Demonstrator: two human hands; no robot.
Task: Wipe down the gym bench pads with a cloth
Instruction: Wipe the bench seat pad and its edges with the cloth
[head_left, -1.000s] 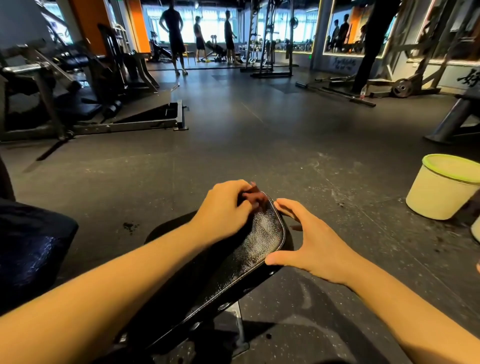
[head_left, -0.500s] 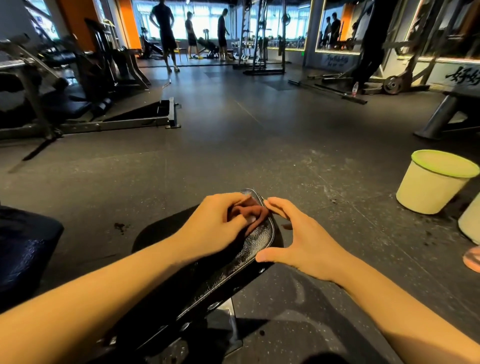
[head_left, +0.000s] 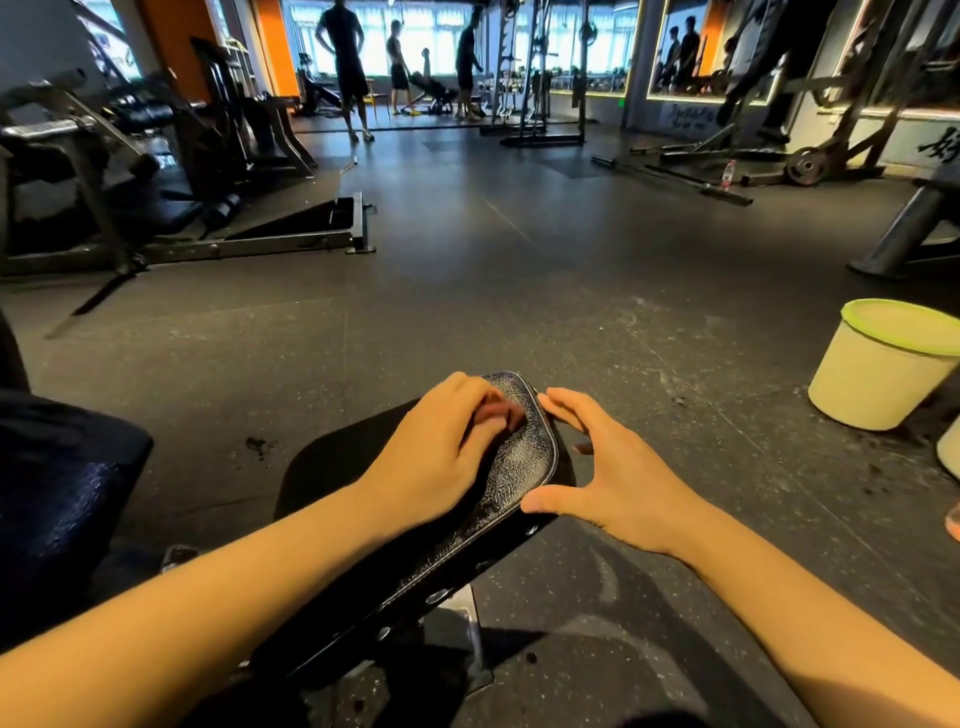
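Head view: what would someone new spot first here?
A shiny black pad sits at bottom centre. The left hand grips a reddish cloth on it, and the right hand touches its edge. A cream bucket with a green rim stands at right.

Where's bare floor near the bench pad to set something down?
Bare floor lies between the bench pad and the bucket, and ahead toward the machine frame. Crowded: the pad's far end, with left hand on cloth and right hand.
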